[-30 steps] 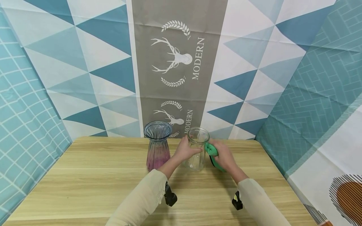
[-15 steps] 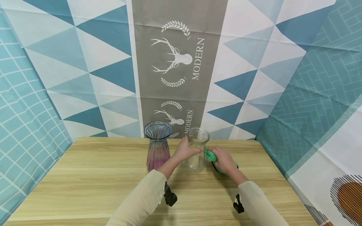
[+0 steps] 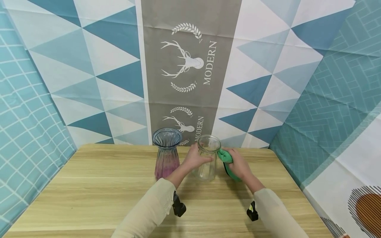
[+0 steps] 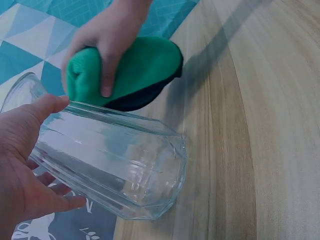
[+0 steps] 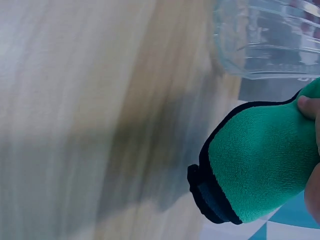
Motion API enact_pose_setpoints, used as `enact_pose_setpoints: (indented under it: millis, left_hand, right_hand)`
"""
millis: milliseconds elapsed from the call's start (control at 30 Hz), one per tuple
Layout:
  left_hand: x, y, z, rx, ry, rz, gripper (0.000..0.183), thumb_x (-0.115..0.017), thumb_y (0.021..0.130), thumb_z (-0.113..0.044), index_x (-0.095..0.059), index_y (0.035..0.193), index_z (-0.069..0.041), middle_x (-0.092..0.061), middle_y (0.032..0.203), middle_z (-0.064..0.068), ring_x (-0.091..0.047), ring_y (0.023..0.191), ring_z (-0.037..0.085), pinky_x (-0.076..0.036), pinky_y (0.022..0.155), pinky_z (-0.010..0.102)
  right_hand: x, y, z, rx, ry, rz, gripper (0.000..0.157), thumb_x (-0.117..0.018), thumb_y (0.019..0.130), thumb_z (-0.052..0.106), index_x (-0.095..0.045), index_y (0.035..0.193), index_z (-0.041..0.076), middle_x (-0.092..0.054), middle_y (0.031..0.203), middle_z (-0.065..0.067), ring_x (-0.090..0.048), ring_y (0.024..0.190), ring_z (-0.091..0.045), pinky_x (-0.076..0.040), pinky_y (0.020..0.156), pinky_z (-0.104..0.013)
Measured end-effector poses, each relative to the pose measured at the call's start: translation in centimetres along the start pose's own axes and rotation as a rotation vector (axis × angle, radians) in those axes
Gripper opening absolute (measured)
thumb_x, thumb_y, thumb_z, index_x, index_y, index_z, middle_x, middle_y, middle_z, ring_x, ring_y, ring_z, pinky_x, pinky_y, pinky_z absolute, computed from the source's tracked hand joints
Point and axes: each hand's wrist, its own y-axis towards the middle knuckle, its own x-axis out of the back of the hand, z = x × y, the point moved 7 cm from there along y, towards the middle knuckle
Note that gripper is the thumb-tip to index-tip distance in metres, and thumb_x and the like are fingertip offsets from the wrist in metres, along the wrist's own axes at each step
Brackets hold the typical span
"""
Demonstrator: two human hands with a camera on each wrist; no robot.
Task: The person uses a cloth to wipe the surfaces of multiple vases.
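Note:
A clear glass vase (image 3: pixel 207 170) stands upright on the wooden table (image 3: pixel 98 198). My left hand (image 3: pixel 194 158) holds it below the rim, thumb on the near side; the left wrist view shows the fingers (image 4: pixel 60 200) around its far side. Beside the vase, my right hand (image 3: pixel 238 164) grips a green cloth (image 3: pixel 225 156) with black edging. In the left wrist view the bunched end of the cloth (image 4: pixel 84 75) is close to the vase's neck; whether they touch I cannot tell. Its loose part (image 5: pixel 255 155) hangs down in the right wrist view.
To the left of my left hand stands a ribbed glass vase (image 3: pixel 166 158), blue at the top and purple at the base. A patterned cloth backdrop (image 3: pixel 119 82) rises behind the table's back edge, with side drapes (image 3: pixel 23 125) at left and right.
My right hand and the green cloth went down along the vase's right side, then back up near its neck. My left hand and both vases have stayed in place.

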Motion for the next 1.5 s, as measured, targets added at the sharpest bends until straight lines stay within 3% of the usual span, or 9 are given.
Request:
enact_pose_setpoints:
  millis: [267, 500, 833, 1267, 1500]
  left_hand:
    - [0.1, -0.1, 0.5, 0.083, 0.025, -0.009, 0.069, -0.081, 0.066, -0.03, -0.049, 0.123, -0.005, -0.042, 0.122, 0.022, -0.05, 0.11, 0.034, -0.045, 0.096, 0.049]
    - [0.2, 0.0, 0.3, 0.071, 0.038, 0.014, 0.07, -0.08, 0.068, -0.029, -0.049, 0.126, -0.003, -0.043, 0.121, 0.021, -0.051, 0.108, 0.034, -0.046, 0.095, 0.048]
    - [0.0, 0.3, 0.3, 0.037, 0.043, 0.028, 0.07, -0.079, 0.067, -0.025, -0.049, 0.126, -0.002, -0.043, 0.12, 0.019, -0.05, 0.107, 0.031, -0.046, 0.096, 0.045]
    - [0.1, 0.2, 0.0, 0.029, 0.051, 0.042, 0.074, -0.081, 0.067, -0.029, -0.049, 0.129, -0.004, -0.046, 0.121, 0.019, -0.049, 0.111, 0.03, -0.044, 0.099, 0.046]
    - [0.0, 0.0, 0.3, 0.067, 0.061, 0.048, 0.078, -0.081, 0.067, -0.035, -0.047, 0.13, -0.004, -0.044, 0.123, 0.02, -0.05, 0.112, 0.032, -0.044, 0.099, 0.046]
  right_hand:
    - [1.3, 0.7, 0.9, 0.031, 0.03, -0.065, 0.05, -0.067, 0.078, -0.003, -0.056, 0.126, 0.01, -0.059, 0.118, -0.015, -0.056, 0.109, -0.034, -0.048, 0.088, -0.053]
    - [1.6, 1.1, 1.4, 0.053, 0.028, -0.095, 0.051, -0.069, 0.077, -0.002, -0.057, 0.125, 0.011, -0.06, 0.116, -0.014, -0.057, 0.107, -0.032, -0.049, 0.086, -0.05]
    - [1.0, 1.2, 1.7, 0.087, 0.03, -0.063, 0.042, -0.068, 0.08, 0.002, -0.058, 0.12, 0.011, -0.061, 0.117, -0.014, -0.056, 0.109, -0.032, -0.048, 0.088, -0.05]
    - [-1.3, -0.2, 0.6, 0.08, -0.089, -0.002, 0.053, -0.071, 0.073, -0.003, -0.058, 0.122, 0.013, -0.062, 0.114, -0.013, -0.059, 0.103, -0.033, -0.051, 0.082, -0.052]
    - [-2.2, -1.1, 0.5, 0.17, -0.207, -0.002, 0.05, -0.071, 0.075, 0.0, -0.059, 0.122, 0.012, -0.062, 0.116, -0.011, -0.059, 0.105, -0.034, -0.05, 0.085, -0.051]
